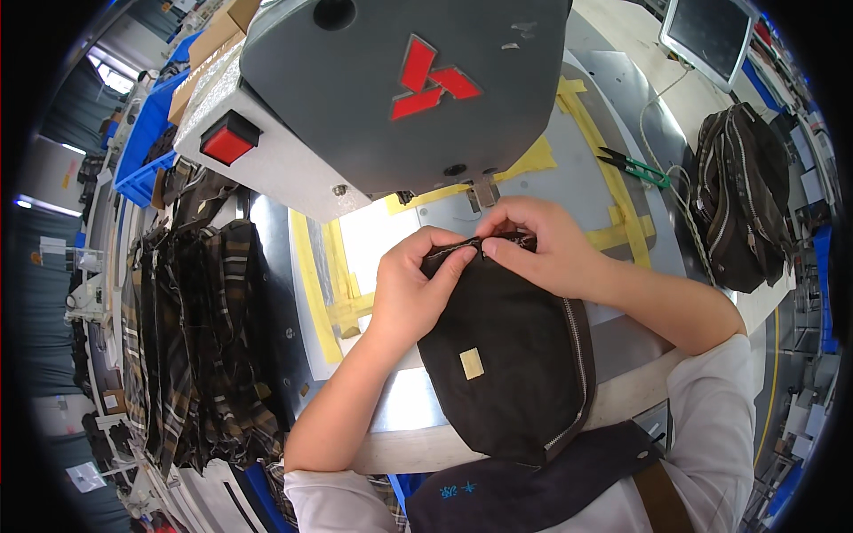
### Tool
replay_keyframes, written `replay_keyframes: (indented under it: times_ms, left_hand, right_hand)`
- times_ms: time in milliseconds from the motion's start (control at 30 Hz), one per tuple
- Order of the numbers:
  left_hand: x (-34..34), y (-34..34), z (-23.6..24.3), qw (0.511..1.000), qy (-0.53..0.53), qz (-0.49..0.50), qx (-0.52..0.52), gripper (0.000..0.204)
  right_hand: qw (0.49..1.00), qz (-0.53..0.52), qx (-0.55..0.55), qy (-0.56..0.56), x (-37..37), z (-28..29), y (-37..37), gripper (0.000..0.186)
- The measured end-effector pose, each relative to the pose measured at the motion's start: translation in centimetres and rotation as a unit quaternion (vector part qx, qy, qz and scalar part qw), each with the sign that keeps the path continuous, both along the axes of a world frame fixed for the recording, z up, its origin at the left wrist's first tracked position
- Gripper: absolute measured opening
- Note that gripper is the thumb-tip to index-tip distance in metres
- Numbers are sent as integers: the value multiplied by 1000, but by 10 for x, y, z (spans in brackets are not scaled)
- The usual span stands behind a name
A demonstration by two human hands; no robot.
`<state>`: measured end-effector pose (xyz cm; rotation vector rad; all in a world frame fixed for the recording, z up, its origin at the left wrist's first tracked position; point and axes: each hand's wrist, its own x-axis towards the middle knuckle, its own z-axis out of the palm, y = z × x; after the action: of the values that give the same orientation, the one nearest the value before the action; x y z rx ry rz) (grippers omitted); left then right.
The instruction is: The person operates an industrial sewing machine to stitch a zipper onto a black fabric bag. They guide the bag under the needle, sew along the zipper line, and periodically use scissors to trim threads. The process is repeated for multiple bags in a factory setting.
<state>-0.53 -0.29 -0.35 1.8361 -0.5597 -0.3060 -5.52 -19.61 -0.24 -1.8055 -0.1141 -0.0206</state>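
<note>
A dark brown fabric bag piece (498, 329) with a zipper (579, 355) along its right side hangs from my hands over the machine table's near edge. A small pale yellow tag (471, 362) sits on its front. My left hand (416, 277) pinches the top edge of the cloth between thumb and fingers. Close beside it, my right hand (538, 249) grips the same edge, thumb in front. Both hands are just below the sewing machine's metal presser part (484, 192). The fingertips hide most of the edge between them.
The grey sewing machine head (418, 98) stands right over the work, with a red switch (229, 139) at left. Green-handled thread snips (635, 167) lie on the right. Plaid and dark cloth pieces (191, 338) pile up at left. Finished-looking dark bags (742, 195) rest at right, below a screen (708, 40).
</note>
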Motion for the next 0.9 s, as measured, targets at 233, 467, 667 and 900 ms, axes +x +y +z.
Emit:
replay_keyframes:
  times_ms: [233, 467, 667, 900]
  left_hand:
    - [-3, -1, 3, 1000, 5, -14, 19, 13]
    - [0, 0, -5, 1000, -11, 9, -6, 12]
    - [1, 0, -12, 998, 15, 42, -50, 11]
    - [1, -2, -9, 998, -13, 52, -33, 11]
  right_hand:
    - [999, 11, -8, 43, 3, 1, -2, 14]
    - [996, 24, -83, -10, 0, -3, -6, 22]
    - [996, -28, -74, 32, -5, 2, 2, 23]
    - [998, -45, -35, 15, -6, -1, 4, 23]
